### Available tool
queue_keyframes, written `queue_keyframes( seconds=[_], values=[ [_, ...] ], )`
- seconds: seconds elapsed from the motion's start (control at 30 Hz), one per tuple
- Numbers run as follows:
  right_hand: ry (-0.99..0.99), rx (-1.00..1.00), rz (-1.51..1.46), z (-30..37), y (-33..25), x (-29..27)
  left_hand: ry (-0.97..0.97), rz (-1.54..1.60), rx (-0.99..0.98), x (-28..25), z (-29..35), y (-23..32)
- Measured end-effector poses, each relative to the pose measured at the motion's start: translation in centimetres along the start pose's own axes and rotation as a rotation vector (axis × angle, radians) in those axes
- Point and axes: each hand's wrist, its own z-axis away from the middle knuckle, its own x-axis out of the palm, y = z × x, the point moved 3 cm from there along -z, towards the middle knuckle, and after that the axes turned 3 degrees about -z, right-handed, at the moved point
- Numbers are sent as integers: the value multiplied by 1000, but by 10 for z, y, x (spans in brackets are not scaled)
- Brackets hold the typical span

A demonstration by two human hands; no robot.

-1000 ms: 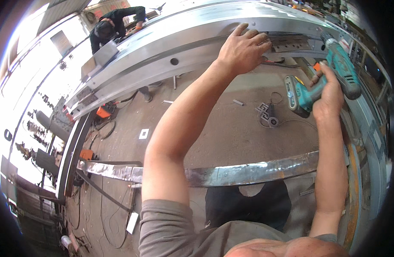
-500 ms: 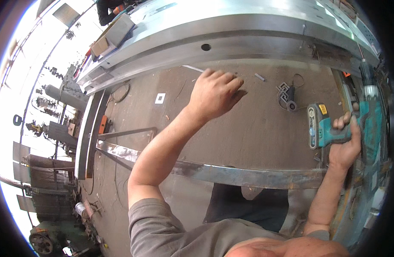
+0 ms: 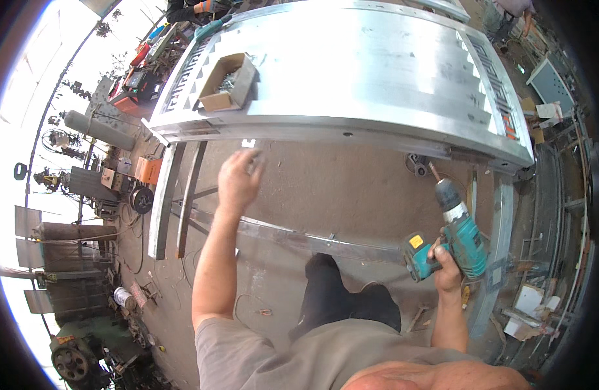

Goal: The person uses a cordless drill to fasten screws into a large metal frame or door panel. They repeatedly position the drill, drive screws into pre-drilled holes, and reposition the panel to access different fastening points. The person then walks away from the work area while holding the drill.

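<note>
My right hand (image 3: 448, 268) is wrapped around the grip of a teal cordless drill (image 3: 467, 246). Its bit points up and away, toward the near edge of a large silvery metal panel (image 3: 351, 65). My left hand (image 3: 238, 179) is in the air just short of that panel's near edge, left of the middle. Its fingers are curled in and slightly blurred, so whatever they may hold cannot be made out. On the panel's left part, beyond my left hand, stands an open cardboard box (image 3: 238, 99) with small metal pieces inside, perhaps screws.
Metal bars (image 3: 161, 208) support the panel at the left, and a low crossbar (image 3: 293, 238) runs before my legs. A power tool (image 3: 416, 164) lies on the floor beneath. One co-worker's gloved hand (image 3: 205, 6) shows at far left; another person (image 3: 507, 16) stands far right.
My view has shifted, so the panel's top and the box now show fully. The drill has swung inward from the right side, still in my right hand. My left hand appears farther left.
</note>
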Motion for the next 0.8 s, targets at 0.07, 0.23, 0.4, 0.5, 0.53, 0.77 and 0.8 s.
queue_keyframes(
  seconds=[0.07,0.23,0.4,0.5,0.53,0.77,0.8],
  values=[
    [-5,69,51,4,-8,17,21,96,-67,-29,-49,-39],
    [124,245,57,-4,-5,75,-46,7,-47,-38,-211,-117],
    [224,310,3,-23,-8,144,-635,-588,77,23,-284,-148],
    [212,306,-89,-33,-14,178,-570,-580,139,33,-282,-152],
    [224,305,-103,-35,-16,188,-574,-549,139,34,-280,-153],
    [301,208,-115,-42,-34,227,-570,-532,176,31,-290,-158],
    [309,185,-117,-41,-37,229,-598,-527,173,31,-291,-160]
  ],
)
